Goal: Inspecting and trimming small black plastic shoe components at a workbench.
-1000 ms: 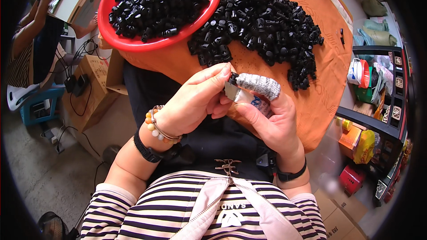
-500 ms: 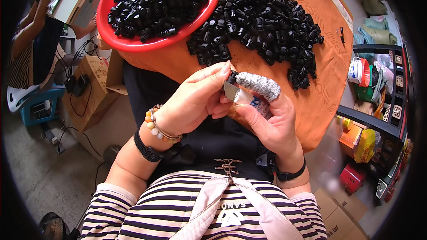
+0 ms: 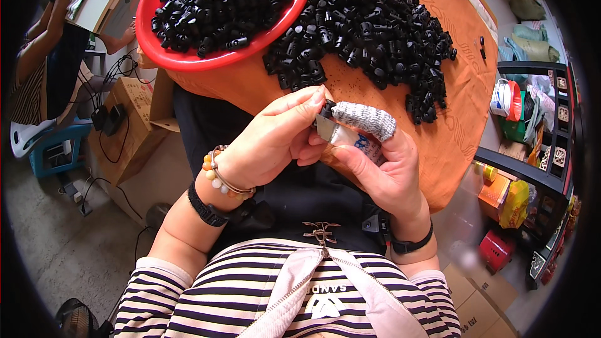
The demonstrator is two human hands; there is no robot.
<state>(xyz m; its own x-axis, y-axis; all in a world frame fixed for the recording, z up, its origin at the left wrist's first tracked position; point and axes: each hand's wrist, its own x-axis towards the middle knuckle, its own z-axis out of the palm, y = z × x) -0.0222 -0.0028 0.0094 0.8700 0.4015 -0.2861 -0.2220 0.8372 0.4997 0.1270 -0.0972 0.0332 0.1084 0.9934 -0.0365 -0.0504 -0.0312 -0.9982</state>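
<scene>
Near the surface's (image 3: 460,144) front edge, our left grip (image 3: 285,128) pinches the likely light, stiff black part (image 3: 327,109) endwise; our right grip (image 3: 391,172) holds a wrapped tool (image 3: 344,136)

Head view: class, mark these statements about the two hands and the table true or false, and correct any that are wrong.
1. The left hand pinches a small black part. True.
2. All fingers of the right hand are bare. False: a grey knitted cover sheathes its index finger.
3. The right hand holds a flat white-wrapped tool with a grey end. True.
4. The left wrist carries nothing. False: it wears a beaded bracelet.
5. The red basin is heaped with black parts. True.
6. The orange cloth is free of loose pieces. False: a spread pile of black ones lies on it.
</scene>
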